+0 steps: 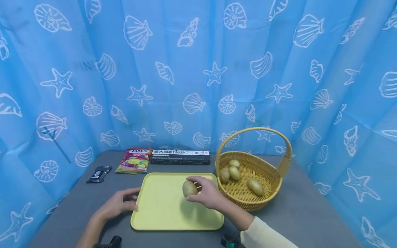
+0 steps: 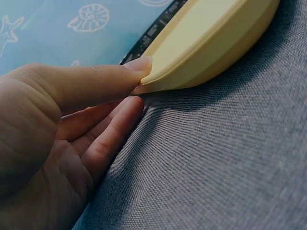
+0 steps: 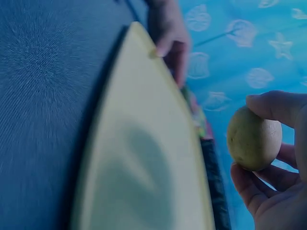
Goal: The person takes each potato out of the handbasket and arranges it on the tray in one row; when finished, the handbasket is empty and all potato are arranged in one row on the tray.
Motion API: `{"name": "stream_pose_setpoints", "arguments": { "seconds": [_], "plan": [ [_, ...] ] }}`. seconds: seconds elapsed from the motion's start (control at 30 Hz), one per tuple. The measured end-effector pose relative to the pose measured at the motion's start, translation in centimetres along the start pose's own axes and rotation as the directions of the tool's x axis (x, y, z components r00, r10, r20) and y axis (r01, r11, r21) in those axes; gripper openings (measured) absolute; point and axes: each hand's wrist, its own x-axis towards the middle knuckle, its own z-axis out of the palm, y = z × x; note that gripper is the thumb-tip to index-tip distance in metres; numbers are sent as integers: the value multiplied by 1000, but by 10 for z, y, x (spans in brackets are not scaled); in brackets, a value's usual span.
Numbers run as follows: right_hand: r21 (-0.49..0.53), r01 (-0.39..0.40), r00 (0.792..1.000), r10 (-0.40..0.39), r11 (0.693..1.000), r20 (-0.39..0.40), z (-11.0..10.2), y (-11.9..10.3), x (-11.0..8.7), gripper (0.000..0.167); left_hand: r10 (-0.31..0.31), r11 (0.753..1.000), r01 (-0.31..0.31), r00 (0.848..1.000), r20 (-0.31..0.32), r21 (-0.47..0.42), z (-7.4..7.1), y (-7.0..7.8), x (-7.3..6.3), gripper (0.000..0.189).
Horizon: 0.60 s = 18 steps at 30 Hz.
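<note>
A potato (image 1: 189, 188) is gripped between the thumb and fingers of my right hand (image 1: 207, 193), held up over the yellow tray (image 1: 161, 203). In the right wrist view the potato (image 3: 253, 139) hangs clear of the tray, and a shadow falls on the tray's surface. My left hand (image 1: 119, 204) is at the tray's left edge. Up close in the left wrist view, the thumb of the left hand (image 2: 72, 110) lies on the tray's rim (image 2: 192, 72) with the fingers just below it, pinching the edge.
Right of the tray stands a wicker basket (image 1: 271, 179) with a tall handle, holding several potatoes (image 1: 255, 186). Behind the tray lie a black-and-white pasta box (image 1: 180, 157) and a Fox's candy bag (image 1: 134, 161). A small black packet (image 1: 99, 174) lies at left. A blue shell-patterned curtain (image 1: 186, 79) hangs behind.
</note>
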Motion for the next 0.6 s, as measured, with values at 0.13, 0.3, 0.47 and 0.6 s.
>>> {"name": "stream_pose_setpoints", "arguments": {
  "seconds": [0.13,0.3,0.47,0.6],
  "plan": [
    [-22,-41,999,42,999,23,34,4,19,61,22,1000,-22,1000,10,-10,-2,-1,-2,72],
    [-63,-73,997,74,995,5,65,8,35,59,8,1000,-8,1000,5,-2,1,-1,-1,75],
    [-96,-89,996,90,991,10,87,5,50,60,-15,1000,15,1000,-14,24,1,0,2,79],
    [-109,-96,995,97,989,11,104,-1,61,61,4,1000,-4,1000,-7,20,-1,0,0,80]
  ]
}}
